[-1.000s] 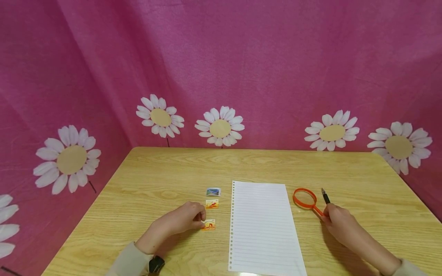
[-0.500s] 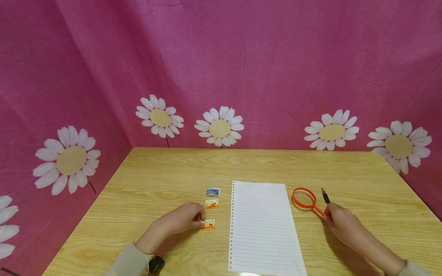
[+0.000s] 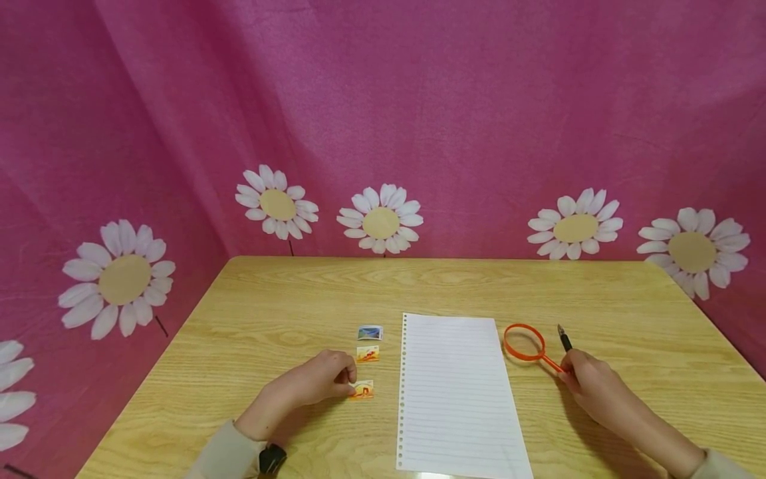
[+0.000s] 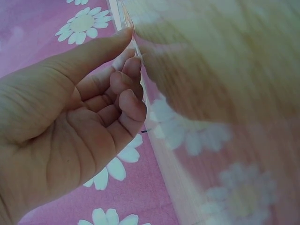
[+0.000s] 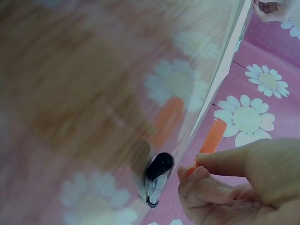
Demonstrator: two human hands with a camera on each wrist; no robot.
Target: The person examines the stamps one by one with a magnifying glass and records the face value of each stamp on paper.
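Note:
My left hand (image 3: 323, 379) rests at the nearest of three postage stamps, its thumb touching the left edge of the yellow-orange stamp (image 3: 362, 390). In the left wrist view the fingers of the left hand (image 4: 79, 103) are loosely bent, apart from the thumb. Farther back lie another yellow-orange stamp (image 3: 368, 354) and a blue-green stamp (image 3: 370, 332). My right hand (image 3: 595, 386) pinches the handle of an orange magnifying glass (image 3: 552, 363); its ring lies right of the paper. Beside these fingers is a black pen (image 3: 565, 342), partly hidden by the hand.
A lined, hole-punched sheet of paper (image 3: 457, 399) lies between the hands on the wooden table (image 3: 287, 286). A pink curtain (image 3: 455, 120) with daisies hangs behind the table and along its left side. The left wrist wears a black band (image 3: 272, 459).
The magnifying glass has shifted slightly left, toward the paper, in the right hand. The left hand and the stamps have stayed put.

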